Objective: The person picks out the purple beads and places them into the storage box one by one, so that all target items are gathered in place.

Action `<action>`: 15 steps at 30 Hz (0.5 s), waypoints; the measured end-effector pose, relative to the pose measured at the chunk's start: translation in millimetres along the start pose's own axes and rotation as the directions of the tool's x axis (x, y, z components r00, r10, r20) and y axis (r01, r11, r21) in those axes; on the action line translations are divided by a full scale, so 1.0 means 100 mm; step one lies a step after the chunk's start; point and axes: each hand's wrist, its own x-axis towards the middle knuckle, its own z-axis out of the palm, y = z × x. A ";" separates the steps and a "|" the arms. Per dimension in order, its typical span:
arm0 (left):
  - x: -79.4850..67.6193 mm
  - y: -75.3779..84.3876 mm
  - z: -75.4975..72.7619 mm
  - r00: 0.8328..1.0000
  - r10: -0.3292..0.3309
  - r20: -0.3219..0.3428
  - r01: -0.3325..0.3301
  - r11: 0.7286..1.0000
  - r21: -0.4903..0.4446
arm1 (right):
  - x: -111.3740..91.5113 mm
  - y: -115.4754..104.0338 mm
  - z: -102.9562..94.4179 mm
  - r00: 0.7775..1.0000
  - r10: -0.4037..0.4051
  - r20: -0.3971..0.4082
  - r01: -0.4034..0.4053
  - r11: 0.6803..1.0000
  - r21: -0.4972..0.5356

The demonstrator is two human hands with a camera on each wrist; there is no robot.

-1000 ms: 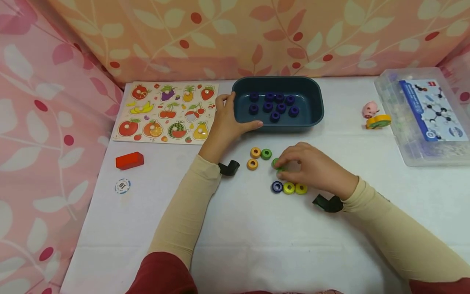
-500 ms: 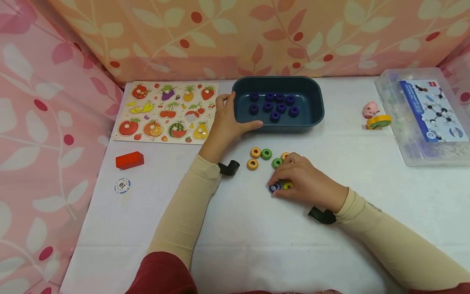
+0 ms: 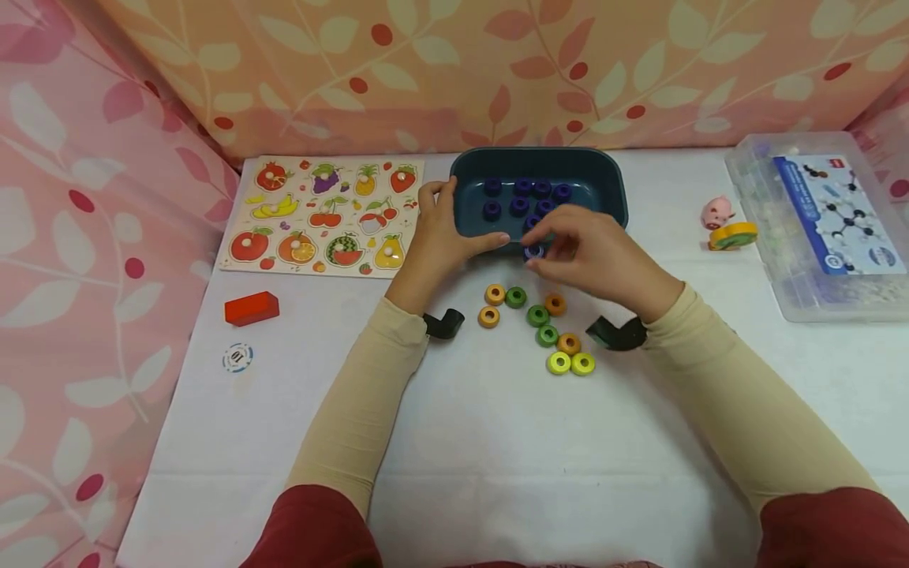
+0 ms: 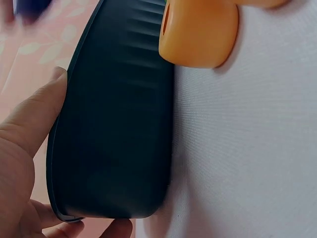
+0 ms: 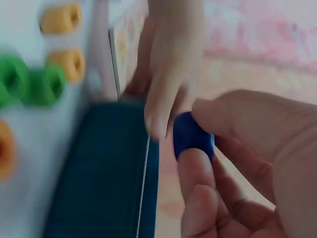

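My left hand (image 3: pixel 443 237) grips the left end of a dark teal plastic tub (image 3: pixel 616 177), with the thumb at its front rim. In the left wrist view, fingertips (image 4: pixel 119 229) curl under the end of the tub. Between thumb and fingers, my right hand (image 3: pixel 607 256) pinches a dark blue ring-shaped bead (image 5: pixel 190 133) over the tub's front rim. Several matching blue beads (image 3: pixel 492 210) lie inside the tub, a few hidden behind the right hand. On the cloth before the tub lie loose orange beads (image 3: pixel 488 317), green beads (image 3: pixel 537 315) and yellow beads (image 3: pixel 582 364).
A fruit puzzle board (image 3: pixel 319 217) lies left of the tub. Nearer are a red block (image 3: pixel 252 309) and a poker chip (image 3: pixel 237 357). To the right stand a toy pig (image 3: pixel 717 212), a yellow-and-green piece (image 3: pixel 733 236) and a clear plastic case (image 3: pixel 774 292).
My right hand moved from the green beads to the blue bead beside the yellow ones, pinched it and carried it up to the tub. The left hand stayed on the tub.
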 end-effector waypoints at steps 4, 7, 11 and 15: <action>0.00 -0.01 0.00 1.000 0.018 -0.004 -0.018 1.000 -0.002 | 0.40 0.12 -0.03 0.993 0.106 -0.050 -0.105 0.994 0.016; 0.00 -0.01 0.00 1.000 0.017 -0.004 -0.017 1.000 -0.010 | 0.64 0.21 -0.01 0.986 0.159 -0.044 -0.158 0.987 0.026; -0.01 -0.01 0.00 1.000 0.006 -0.004 -0.006 1.000 -0.018 | 0.83 0.31 0.00 0.981 0.193 -0.025 -0.192 0.981 0.040; -0.01 0.00 -0.01 1.000 0.008 -0.001 -0.008 1.000 -0.018 | 0.85 0.36 -0.02 0.972 0.236 -0.015 -0.235 0.971 0.040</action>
